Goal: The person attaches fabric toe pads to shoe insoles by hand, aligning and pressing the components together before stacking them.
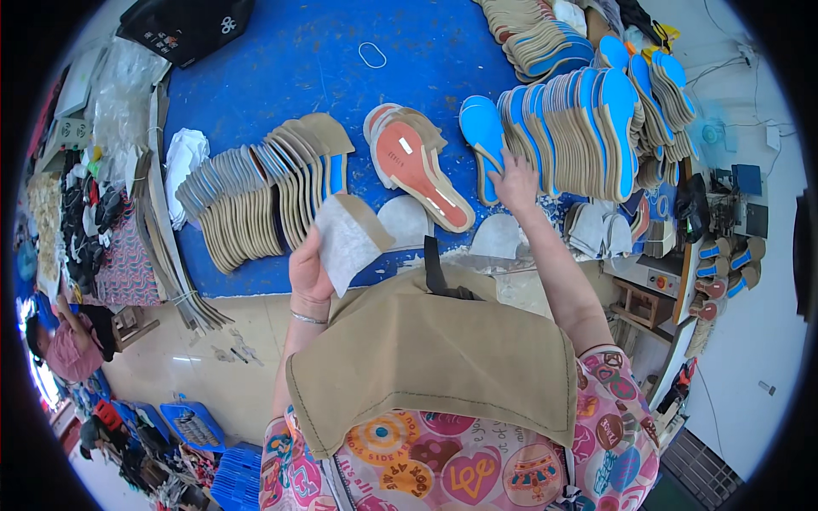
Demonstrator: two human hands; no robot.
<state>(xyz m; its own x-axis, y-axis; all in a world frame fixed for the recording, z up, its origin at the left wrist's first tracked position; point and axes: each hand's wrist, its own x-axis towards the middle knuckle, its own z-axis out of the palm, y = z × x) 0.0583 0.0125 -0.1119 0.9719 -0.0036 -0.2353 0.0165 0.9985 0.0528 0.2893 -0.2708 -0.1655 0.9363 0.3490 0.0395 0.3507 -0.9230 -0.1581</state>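
Observation:
My left hand (308,271) is closed on the edge of a whitish felt-like piece with a tan strip (348,245), held up in front of the table edge. My right hand (516,182) reaches forward with its fingers apart and touches the tan edge of a blue-topped insole (482,128) at the left end of a long row of insoles (567,128). Between my hands, a reddish-orange insole (413,162) with a tan rim lies on top of others. Pale half-round pieces (496,237) rest near the table's front edge.
At left on the blue table (307,68) stands another row of tan-edged insoles (247,196), beside crumpled white paper (186,162). A black bag (183,30) sits at the far left. More insole stacks (545,47) fill the far right. A person (72,349) is at the left.

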